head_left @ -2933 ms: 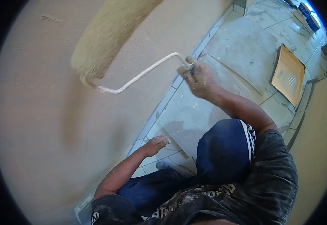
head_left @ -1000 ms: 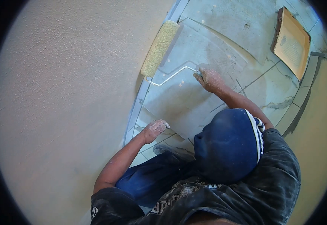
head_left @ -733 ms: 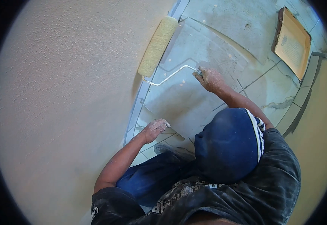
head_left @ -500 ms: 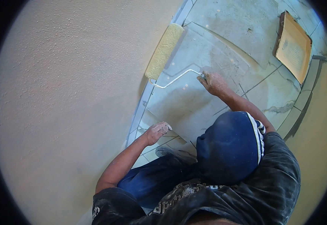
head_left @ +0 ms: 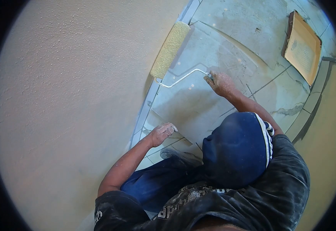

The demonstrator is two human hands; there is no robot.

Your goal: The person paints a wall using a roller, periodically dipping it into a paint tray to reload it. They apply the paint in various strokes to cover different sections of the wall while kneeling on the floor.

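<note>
My right hand [head_left: 220, 82] is closed around the handle end of a paint roller [head_left: 170, 50]. The roller's fuzzy, pale yellow cover lies against the foot of the wall [head_left: 79, 96], just above the light skirting strip. A bent, paint-spattered wire frame links the cover to my grip, and most of the handle is hidden by my fingers. My left hand [head_left: 162, 134], dusted with paint, hovers near the wall base with its fingers curled in. Nothing shows in it.
A paint tray [head_left: 303, 50] coated with tan paint sits on the tiled floor at upper right. Thin sheeting [head_left: 214, 50] covers part of the tiles. My bent knees are close below my hands. Another painted surface [head_left: 325, 127] with a tile border is at far right.
The roller has shifted very slightly up along the wall base, and my right hand slightly right. My left hand has risen a touch. Both grips look the same.
</note>
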